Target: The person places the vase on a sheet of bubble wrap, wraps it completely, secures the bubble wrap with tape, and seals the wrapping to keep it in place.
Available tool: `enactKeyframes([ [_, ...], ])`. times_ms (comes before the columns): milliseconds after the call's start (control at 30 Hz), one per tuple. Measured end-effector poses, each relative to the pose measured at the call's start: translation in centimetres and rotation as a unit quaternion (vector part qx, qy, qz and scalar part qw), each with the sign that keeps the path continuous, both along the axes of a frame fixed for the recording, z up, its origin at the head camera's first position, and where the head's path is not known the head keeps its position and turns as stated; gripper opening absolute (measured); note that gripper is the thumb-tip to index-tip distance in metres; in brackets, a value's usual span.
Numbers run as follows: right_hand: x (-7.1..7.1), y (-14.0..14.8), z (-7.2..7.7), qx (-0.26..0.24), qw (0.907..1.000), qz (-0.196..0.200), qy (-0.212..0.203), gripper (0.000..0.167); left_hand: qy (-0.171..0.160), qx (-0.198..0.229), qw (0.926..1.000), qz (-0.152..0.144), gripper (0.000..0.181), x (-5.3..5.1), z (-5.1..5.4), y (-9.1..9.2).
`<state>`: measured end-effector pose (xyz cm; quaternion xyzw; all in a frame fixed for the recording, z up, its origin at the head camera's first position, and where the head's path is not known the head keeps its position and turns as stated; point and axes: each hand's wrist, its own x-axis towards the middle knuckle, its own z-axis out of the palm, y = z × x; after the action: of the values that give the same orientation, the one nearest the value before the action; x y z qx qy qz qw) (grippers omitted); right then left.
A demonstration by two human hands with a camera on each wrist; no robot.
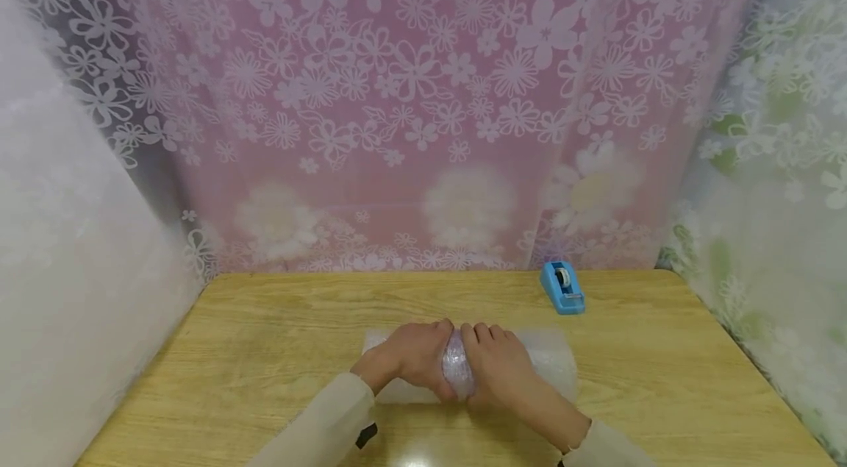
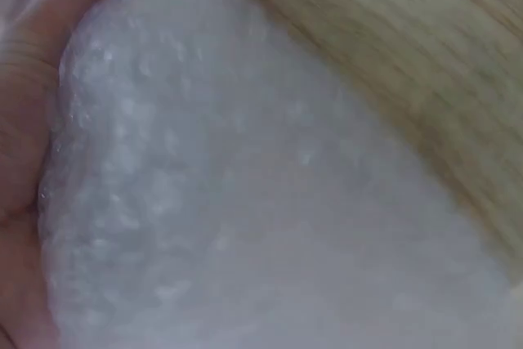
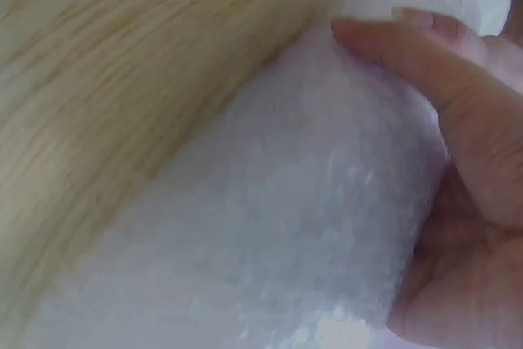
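A bundle rolled in bubble wrap lies across the wooden table, with a faint purplish tint at its middle. Its loose translucent ends stretch out to both sides. My left hand grips the bundle left of centre, fingers over the far side and thumb on the near side. Close beside it, my right hand holds the right part in the same way. In the left wrist view, the bubbly sheet fills most of the picture. The right wrist view shows curled fingers around the wrap. What lies inside is hidden.
A blue tape dispenser with a roll in it stands near the table's back right edge. Behind the wooden table hangs a pink flowered curtain. Pale sheets flank both sides, the right one with flowers.
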<state>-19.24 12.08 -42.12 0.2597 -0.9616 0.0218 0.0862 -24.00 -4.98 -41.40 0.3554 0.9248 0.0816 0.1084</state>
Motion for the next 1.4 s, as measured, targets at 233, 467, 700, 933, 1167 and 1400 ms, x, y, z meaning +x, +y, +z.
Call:
enactKeyframes([
  [233, 0.8, 0.7, 1.7, -0.013, 0.9928, 0.033, -0.114, 0.091, -0.135, 0.04, 0.9893, -0.036, 0.064, 0.3, 0.8, -0.1],
  [467, 0.4, 0.5, 2.2, 0.004, 0.9875, 0.024, -0.155, 0.086, -0.174, 0.061, 0.9824, -0.028, 0.065, 0.2, 0.5, -0.4],
  [700, -1.0, -0.3, 2.8, 0.047, 0.9785, 0.008, -0.201, 0.084, -0.127, 0.055, 0.9901, -0.027, 0.079, -0.2, 0.2, -1.1],
  [933, -1.8, -0.6, 3.3, 0.063, 0.9676, -0.015, -0.244, 0.092, 0.048, -0.019, 0.9961, -0.072, 0.08, 0.5, 0.8, -0.9],
  [1167, -3.1, 0.2, 3.3, 0.014, 0.9437, -0.012, -0.33, 0.08, 0.226, -0.116, 0.9659, -0.053, 0.087, 2.6, 1.5, 0.1],
  [1400, -4.5, 0.9, 3.4, -0.032, 0.9112, -0.009, -0.411, 0.08, 0.295, -0.156, 0.942, -0.034, 0.097, 3.5, 1.2, 0.9],
])
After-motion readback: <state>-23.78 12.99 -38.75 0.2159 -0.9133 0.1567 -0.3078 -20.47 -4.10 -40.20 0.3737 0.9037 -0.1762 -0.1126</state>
